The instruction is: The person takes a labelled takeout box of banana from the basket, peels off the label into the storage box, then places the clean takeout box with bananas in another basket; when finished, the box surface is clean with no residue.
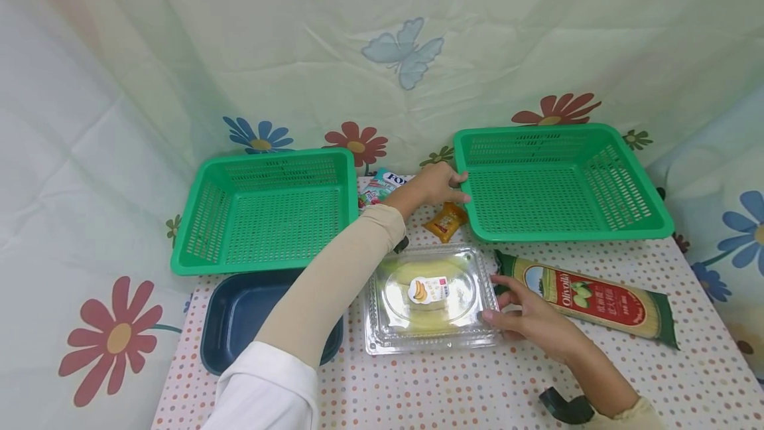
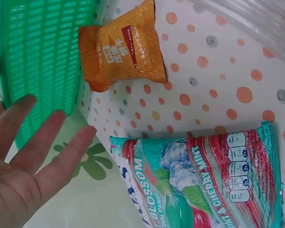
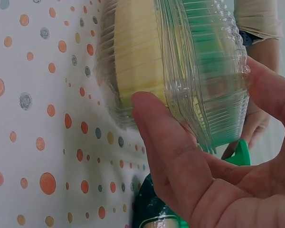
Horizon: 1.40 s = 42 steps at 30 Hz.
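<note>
A clear plastic clamshell box point(image 1: 425, 297) with yellow bananas inside and a banana label lies at the table's middle. At its right edge, my right hand point(image 1: 534, 317) holds the box; in the right wrist view the thumb and fingers point(image 3: 168, 147) are on opposite sides of it. My left hand point(image 1: 438, 184) reaches to the left rim of the right green basket point(image 1: 597, 234), fingertips at the rim. In the left wrist view its fingers point(image 2: 47, 137) are spread and fairly straight beside the basket's outer wall. An orange snack packet point(image 1: 446, 221) lies below that hand.
Left stands another green basket point(image 1: 205, 217), with a dark blue tray point(image 1: 215, 324) before it, partly hidden by my left arm. A spaghetti pack point(image 1: 591, 297) lies right of the box. A mint candy bag point(image 2: 204, 180) lies between the baskets. A curtain hangs behind.
</note>
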{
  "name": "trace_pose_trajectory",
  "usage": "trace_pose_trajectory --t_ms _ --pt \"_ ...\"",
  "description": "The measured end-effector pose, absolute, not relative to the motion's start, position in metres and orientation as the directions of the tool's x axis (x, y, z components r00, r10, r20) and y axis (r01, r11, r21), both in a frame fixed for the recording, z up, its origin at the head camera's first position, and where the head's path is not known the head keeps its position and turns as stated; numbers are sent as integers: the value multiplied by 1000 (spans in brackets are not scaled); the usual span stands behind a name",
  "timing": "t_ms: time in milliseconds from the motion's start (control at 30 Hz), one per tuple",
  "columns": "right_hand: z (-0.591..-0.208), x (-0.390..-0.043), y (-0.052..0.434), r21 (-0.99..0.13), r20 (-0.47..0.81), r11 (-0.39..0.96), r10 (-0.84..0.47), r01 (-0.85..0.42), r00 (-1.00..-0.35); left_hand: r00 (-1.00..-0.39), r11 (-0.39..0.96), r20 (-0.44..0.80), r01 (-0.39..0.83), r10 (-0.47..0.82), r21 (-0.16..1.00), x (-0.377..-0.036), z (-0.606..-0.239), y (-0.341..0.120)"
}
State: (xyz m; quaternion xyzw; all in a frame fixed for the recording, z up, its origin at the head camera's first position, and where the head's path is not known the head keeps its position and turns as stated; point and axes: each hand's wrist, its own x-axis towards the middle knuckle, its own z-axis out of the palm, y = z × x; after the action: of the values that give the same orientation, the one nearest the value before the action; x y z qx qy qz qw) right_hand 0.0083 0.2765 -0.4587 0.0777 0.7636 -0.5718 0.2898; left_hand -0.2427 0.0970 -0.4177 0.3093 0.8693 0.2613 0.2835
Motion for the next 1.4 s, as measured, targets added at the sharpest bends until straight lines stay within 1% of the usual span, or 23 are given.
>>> trace_pose_trajectory --t_ms 233,333,433,600,700,800,900,1000,1067,1133,1200,1300,1400 --pt "-463 8 277 -838 -521 321 -233 441 -821 -656 688 -334 400 677 606 -242 -420 97" --pt "-463 9 277 -841 -519 314 -235 441 -822 -649 684 -340 398 681 611 -243 -420 96" --pt "-463 9 277 -841 -517 319 -239 436 -822 -615 675 -351 437 706 594 -244 -417 92" --pt "-463 9 278 -828 -531 337 -215 448 -820 -527 640 -369 558 765 529 -246 -411 80" --pt "-462 9 279 -839 -511 339 -220 426 -831 -513 607 -335 585 791 538 -242 -405 69" --pt "-458 10 283 -862 -454 357 -226 360 -862 -522 575 -269 608 809 547 -231 -396 56" --pt "-450 8 285 -855 -365 457 -190 247 -912 -525 549 -215 641 823 535 -215 -385 38" --pt "-438 3 285 -789 -237 605 -135 109 -962 -531 541 -192 646 825 539 -194 -372 15" --pt "-430 -2 283 -738 -156 673 -116 38 -981 -541 540 -182 634 821 554 -180 -366 -1" --pt "-423 -7 279 -709 -91 705 -120 -20 -989 -560 543 -166 620 812 566 -168 -364 -18" --pt "-417 -13 274 -702 -58 709 -142 -61 -988 -587 544 -137 604 798 582 -156 -365 -33" --pt "-409 -23 264 -694 -29 708 -212 -133 -977 -640 555 -96 571 763 605 -136 -371 -51" --pt "-402 -34 253 -681 -23 701 -309 -211 -951 -690 562 -67 524 721 640 -116 -381 -65"
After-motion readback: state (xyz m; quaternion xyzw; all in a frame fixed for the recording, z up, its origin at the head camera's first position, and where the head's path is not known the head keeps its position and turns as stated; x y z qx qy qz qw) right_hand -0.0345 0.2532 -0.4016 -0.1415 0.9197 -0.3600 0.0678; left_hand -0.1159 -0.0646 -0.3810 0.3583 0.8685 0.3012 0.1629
